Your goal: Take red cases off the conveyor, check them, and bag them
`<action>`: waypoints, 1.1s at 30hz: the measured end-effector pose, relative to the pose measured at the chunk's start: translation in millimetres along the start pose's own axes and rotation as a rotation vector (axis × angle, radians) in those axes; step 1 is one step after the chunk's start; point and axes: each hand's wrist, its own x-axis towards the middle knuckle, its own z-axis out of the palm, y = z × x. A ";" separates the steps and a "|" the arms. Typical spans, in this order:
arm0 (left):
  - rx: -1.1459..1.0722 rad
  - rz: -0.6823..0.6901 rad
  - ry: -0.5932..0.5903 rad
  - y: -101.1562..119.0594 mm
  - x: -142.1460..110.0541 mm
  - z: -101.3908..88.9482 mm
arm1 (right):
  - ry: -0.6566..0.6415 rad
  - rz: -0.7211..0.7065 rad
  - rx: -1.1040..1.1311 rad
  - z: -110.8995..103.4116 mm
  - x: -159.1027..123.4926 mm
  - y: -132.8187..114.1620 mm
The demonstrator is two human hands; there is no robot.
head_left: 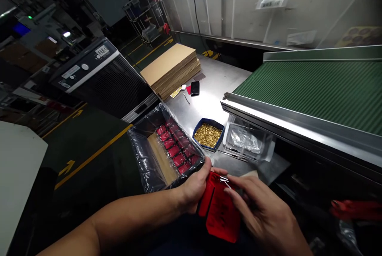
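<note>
Right hand (267, 206) half-curled beside a red item (222, 218), hold unclear; left hand (195, 186) clasped round its edge.

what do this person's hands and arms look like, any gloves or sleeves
Both the left hand and the right hand are bare, with no gloves or rings that I can make out. The left forearm shows no sleeve, watch or bracelet as far as it is in view. The picture's edge cuts off the right arm, so any sleeve there can't be told.
</note>
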 end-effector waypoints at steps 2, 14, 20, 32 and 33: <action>0.005 -0.004 -0.003 -3.0 0.4 1.5 | 0.021 -0.030 -0.072 2.1 -0.9 -3.6; 0.084 -0.021 0.062 -6.7 -5.2 16.5 | 0.080 0.013 -0.089 5.0 -5.1 -17.1; 0.229 0.081 0.070 -9.7 -8.5 14.6 | 0.053 -0.068 -0.120 2.6 -3.5 -15.7; 0.132 0.177 0.040 -13.8 -6.8 10.2 | 0.108 0.273 0.180 10.4 -17.8 -8.4; 0.127 0.209 0.036 -12.7 -7.0 11.7 | 0.096 0.305 0.199 12.2 -19.2 -8.9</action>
